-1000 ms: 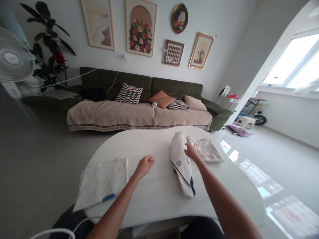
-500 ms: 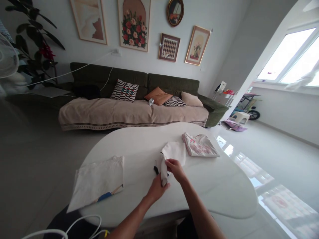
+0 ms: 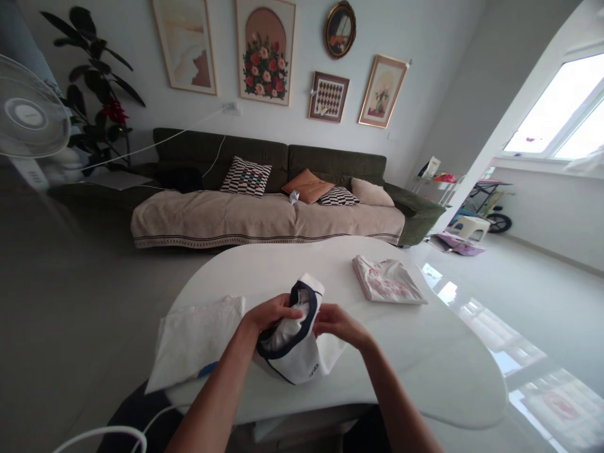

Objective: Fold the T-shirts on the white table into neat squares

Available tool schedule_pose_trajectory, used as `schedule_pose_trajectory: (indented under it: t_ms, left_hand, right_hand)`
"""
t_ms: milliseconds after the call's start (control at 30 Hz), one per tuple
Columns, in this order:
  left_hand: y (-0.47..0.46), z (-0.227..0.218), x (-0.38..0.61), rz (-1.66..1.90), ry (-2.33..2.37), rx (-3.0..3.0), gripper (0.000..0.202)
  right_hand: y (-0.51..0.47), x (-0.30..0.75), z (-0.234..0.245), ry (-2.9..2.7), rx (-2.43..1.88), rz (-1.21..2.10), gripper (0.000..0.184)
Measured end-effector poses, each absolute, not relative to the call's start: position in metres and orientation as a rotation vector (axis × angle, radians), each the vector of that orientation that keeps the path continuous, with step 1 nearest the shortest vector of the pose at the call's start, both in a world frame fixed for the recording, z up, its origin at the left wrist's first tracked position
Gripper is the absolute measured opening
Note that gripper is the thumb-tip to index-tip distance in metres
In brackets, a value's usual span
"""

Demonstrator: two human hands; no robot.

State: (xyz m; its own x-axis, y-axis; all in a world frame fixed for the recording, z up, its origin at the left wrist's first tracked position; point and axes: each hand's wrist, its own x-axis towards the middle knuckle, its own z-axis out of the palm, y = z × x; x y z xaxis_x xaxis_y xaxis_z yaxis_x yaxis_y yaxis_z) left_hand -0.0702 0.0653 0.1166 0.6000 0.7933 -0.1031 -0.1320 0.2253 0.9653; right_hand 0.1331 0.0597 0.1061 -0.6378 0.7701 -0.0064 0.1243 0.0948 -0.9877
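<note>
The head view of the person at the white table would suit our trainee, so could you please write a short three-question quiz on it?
1. True or false: the left hand and right hand both touch the navy-trimmed white garment.

2. Multiple choice: what colour is the print on the folded shirt at the right of the table?
A) green
B) pink
C) yellow

3. Fill in: the white cloth with a blue patch lies beside the person's ___ arm.

Key: 1 true; 2 B; 3 left.
</note>
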Motion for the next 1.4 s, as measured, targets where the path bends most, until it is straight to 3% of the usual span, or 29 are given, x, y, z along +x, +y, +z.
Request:
schedule_pose_trajectory:
  t_ms: [133, 233, 333, 433, 533, 700, 900, 967, 1033, 1100, 1167, 1333, 1400]
  left_hand:
    - [0.073, 0.176, -0.082, 0.631, 0.525, 1.438, 0.035]
    - [0.097, 0.216, -0.078, 0.649, 0.57, 1.734, 0.031]
    - [0.129, 0.227, -0.066, 1.018, 1.053, 1.955, 0.033]
    - [0.154, 0.196, -0.06, 1.316, 1.635, 1.973, 0.044]
    - [0.159, 0.139, -0.067, 1.162, 1.875, 1.814, 0.048]
    - [0.108, 0.046, -0.07, 0.714, 1.874, 1.588, 0.021]
    - [0.016, -0.02, -0.028, 0.482, 1.823, 1.704, 0.034]
    - [0.003, -0.028, -0.021, 0.427, 1.81, 1.679, 0.026]
    - [-0.003, -0.029, -0.022, 0.436, 1.716, 1.562, 0.013]
    - [-0.006, -0.023, -0.028, 0.565, 1.513, 1.323, 0.013]
    - [-0.009, -0.009, -0.033, 0.707, 1.291, 0.988, 0.021]
    - [-0.014, 0.053, -0.041, 0.849, 0.932, 0.555, 0.031]
    - [-0.013, 0.081, -0.047, 0.907, 0.88, 0.546, 0.028]
  right_hand:
    - [0.047, 0.15, 0.166, -1.663, -0.789, 1.339, 0.066]
    - [0.052, 0.162, 0.19, -1.818, -0.904, 1.219, 0.047]
    - [0.082, 0.173, 0.186, -1.728, -1.146, 0.934, 0.035]
    - [0.121, 0.181, 0.156, -1.626, -1.515, 0.522, 0.033]
    - [0.139, 0.189, 0.111, -1.731, -1.81, 0.332, 0.043]
    - [0.099, 0.209, 0.036, -1.765, -2.058, 0.442, 0.024]
    - [0.037, 0.211, -0.017, -1.766, -2.123, 0.587, 0.016]
    - [0.023, 0.209, -0.022, -1.798, -2.001, 0.707, 0.028]
    - [0.008, 0.206, -0.024, -1.842, -1.833, 0.811, 0.054]
    - [-0.008, 0.199, -0.027, -1.931, -1.748, 0.801, 0.085]
    - [-0.021, 0.186, -0.032, -1.981, -1.818, 0.659, 0.094]
    - [-0.027, 0.158, -0.036, -1.742, -1.898, 0.324, 0.041]
    - [-0.024, 0.161, -0.025, -1.688, -1.867, 0.225, 0.038]
